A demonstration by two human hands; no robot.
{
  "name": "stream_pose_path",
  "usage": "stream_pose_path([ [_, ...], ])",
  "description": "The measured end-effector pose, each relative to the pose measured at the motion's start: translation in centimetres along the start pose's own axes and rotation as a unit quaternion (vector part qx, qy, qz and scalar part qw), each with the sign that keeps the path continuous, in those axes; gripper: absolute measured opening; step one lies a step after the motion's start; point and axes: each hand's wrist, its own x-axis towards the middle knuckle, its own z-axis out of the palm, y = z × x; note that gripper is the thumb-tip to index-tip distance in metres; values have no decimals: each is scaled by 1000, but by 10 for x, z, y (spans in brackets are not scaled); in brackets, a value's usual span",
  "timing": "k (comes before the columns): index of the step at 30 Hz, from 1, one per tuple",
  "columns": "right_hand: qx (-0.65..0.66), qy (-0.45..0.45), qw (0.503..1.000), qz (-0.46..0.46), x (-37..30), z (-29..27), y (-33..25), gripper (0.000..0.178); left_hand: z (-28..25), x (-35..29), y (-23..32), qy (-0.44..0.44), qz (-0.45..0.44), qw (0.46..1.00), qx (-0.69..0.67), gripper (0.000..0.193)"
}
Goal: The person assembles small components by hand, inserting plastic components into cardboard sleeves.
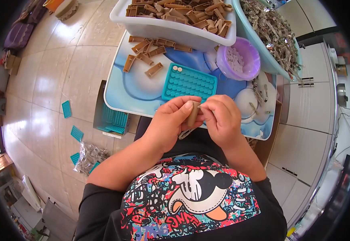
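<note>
My left hand [167,120] is closed round a tan plastic casing [194,114], held upright over the near edge of the table. A thin shiny strip [185,133] hangs beneath those fingers; where it joins is hidden. Against the casing's right side, my right hand [223,118] pinches something small and pale, too small to name. Just beyond both hands lies a teal tray [211,85] with rows of round hollows, two white discs [177,69] in its far left corner. Loose brown casings [154,70] are scattered to its left.
A white bin [163,30] heaped with brown casings stands at the back. Right of it are a purple bowl [252,54] of small white pieces and an aqua basin [259,50] of metallic parts. An open box [98,116] holds teal trays; others lie on the floor beside a plastic bag [88,156].
</note>
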Motion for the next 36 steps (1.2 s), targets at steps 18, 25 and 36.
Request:
stream_pose_path([
  [18,-5,121,991,-51,-19,-42,-32,14,46,-32,-7,-47,48,988,137,29],
  [25,-8,197,978,-66,-29,-81,-56,18,75,-54,-8,-124,86,959,239,27],
  [36,-7,239,971,-11,-51,-110,-71,22,114,-73,-26,-90,138,971,175,19],
])
